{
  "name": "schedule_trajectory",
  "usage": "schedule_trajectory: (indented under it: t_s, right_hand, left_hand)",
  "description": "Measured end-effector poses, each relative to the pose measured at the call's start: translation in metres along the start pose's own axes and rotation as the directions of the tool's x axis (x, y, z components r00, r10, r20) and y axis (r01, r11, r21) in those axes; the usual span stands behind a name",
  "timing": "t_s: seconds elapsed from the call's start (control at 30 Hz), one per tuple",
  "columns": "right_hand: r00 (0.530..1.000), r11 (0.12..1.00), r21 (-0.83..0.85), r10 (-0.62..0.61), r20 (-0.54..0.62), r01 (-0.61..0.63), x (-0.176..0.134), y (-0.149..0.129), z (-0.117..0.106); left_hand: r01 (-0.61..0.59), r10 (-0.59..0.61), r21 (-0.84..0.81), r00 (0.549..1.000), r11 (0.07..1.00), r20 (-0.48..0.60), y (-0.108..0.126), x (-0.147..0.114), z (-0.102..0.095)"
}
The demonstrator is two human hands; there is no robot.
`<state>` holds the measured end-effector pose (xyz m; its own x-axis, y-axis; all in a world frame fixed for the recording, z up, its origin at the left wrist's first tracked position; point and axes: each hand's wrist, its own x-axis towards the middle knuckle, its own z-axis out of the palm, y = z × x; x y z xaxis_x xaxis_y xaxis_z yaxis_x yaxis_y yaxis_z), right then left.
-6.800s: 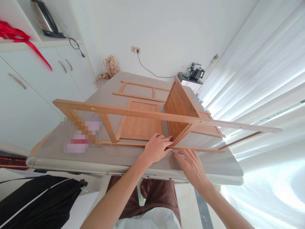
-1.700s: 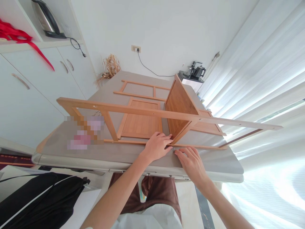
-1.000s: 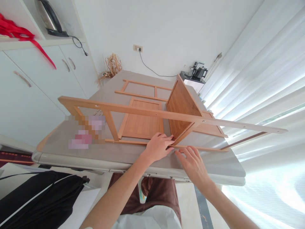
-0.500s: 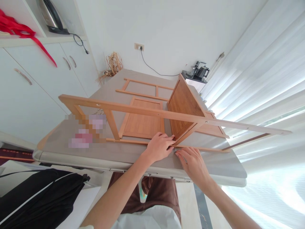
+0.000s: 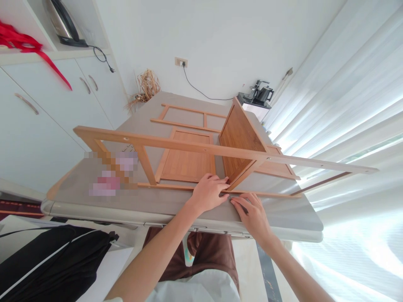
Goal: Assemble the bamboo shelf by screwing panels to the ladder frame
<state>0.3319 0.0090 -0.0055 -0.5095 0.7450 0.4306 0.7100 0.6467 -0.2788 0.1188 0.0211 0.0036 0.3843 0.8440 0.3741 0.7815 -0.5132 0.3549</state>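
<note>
The long frame [image 5: 189, 147] of light brown wood stands on its edge across the middle of the picture, with small holes along its upper rail. Right of centre, the wooden panel [image 5: 239, 135], darker on its face, stands upright behind one crossbar. The thin metal piece [image 5: 229, 196], too small to identify, is at the lower rail.

An upright brown wooden panel [image 5: 239, 136] blocks us sideways; we could pass through gaps in the tan ladder-shaped wooden frame [image 5: 189, 147].
</note>
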Motion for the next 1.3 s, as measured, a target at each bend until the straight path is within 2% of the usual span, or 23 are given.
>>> schedule_trajectory:
  t_s: [0.13,0.23,0.77,0.93,1.3]
  right_hand:
    - [0.990,0.989,-0.049,-0.139,0.032,0.141,0.000,0.001,-0.006]
    - [0.980,0.970,-0.143,-0.190,0.049,0.196,0.000,0.000,-0.009]
    - [0.964,0.915,-0.302,-0.245,0.107,0.266,0.008,-0.008,-0.013]
    - [0.964,0.912,-0.316,-0.234,0.128,0.263,0.011,-0.013,-0.014]
    - [0.945,0.893,-0.310,-0.301,0.127,0.326,0.013,-0.012,-0.017]
  left_hand:
    - [0.001,-0.001,0.000,1.000,1.000,0.012,0.000,0.000,-0.001]
    - [-0.002,0.003,-0.009,1.000,1.000,0.017,0.000,0.000,-0.001]
    - [-0.016,0.016,-0.004,1.000,1.000,0.017,-0.002,-0.001,-0.002]
    - [-0.022,0.023,-0.004,1.000,1.000,0.003,-0.002,-0.001,-0.002]
    - [-0.025,0.025,-0.009,1.000,1.000,0.012,-0.003,-0.001,-0.001]
